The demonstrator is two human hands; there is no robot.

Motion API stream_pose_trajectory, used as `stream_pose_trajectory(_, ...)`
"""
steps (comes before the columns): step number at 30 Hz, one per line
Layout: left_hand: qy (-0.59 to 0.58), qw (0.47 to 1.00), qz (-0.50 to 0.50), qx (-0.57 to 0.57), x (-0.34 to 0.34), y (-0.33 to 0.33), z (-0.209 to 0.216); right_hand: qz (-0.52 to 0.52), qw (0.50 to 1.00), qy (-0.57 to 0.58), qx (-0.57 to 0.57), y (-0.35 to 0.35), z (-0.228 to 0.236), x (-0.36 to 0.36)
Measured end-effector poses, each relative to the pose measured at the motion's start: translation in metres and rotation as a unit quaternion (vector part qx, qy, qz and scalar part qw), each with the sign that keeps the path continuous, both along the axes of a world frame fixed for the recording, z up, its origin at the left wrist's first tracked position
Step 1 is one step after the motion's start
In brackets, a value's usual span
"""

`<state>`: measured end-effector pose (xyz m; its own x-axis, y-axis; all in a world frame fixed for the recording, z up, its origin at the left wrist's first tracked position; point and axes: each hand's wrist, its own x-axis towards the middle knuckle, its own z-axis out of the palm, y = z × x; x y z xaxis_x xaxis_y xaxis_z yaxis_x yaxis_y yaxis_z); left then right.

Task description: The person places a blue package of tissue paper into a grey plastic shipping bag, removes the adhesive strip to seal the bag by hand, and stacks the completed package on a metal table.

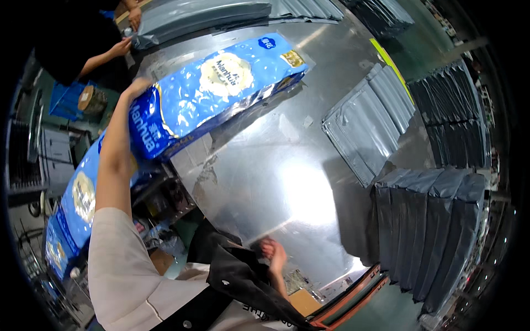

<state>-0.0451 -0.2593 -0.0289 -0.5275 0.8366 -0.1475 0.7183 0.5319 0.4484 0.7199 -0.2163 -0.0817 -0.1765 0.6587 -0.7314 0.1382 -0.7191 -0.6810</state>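
A long, glossy blue plastic-wrapped pack (193, 91) with a cream round label lies slantwise across the far left of the metal table (254, 165). My left hand (140, 86) is on its far left corner, with the fingers partly hidden behind the wrapping. Close to my body, over the near part of the table, is my right hand (273, 252). Its fingers are curled in and slightly blurred, and something dark shows beside them. Whatever they hold is too unclear to name.
Another blue pack (83, 193) stands left of my arm, below the table. Flat grey plastic bags (367, 124) lie on the right. Tall stacks of dark bags (428, 226) line the right edge. At the far left, a co-worker's hands (122, 47) touch a long grey bag (204, 19).
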Motion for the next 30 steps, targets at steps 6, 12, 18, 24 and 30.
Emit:
stream_pose_trajectory(6, -0.567, 0.796, 0.205, -0.060, 0.104, 0.099, 0.047, 0.306, 0.945, 0.100, -0.063, 0.048, 0.007, -0.186)
stream_pose_trajectory(12, -0.698, 0.714, -0.022, -0.050, 0.179, 0.144, -0.002, 0.016, 0.941, 0.317, -0.120, 0.066, 0.000, -0.273)
stream_pose_trajectory(18, -0.603, 0.791, -0.104, -0.002, 0.272, 0.178, 0.071, 0.082, 0.970, 0.220, 0.065, 0.131, 0.074, -0.232)
stream_pose_trajectory(24, -0.660, 0.730, -0.138, 0.111, 0.339, 0.212, 0.128, 0.146, 0.915, -0.024, 0.375, 0.140, 0.189, -0.160)
stream_pose_trajectory(30, -0.594, 0.770, -0.207, 0.104, 0.444, 0.153, 0.009, 0.045, 0.972, -0.081, 0.215, 0.062, 0.163, -0.078)
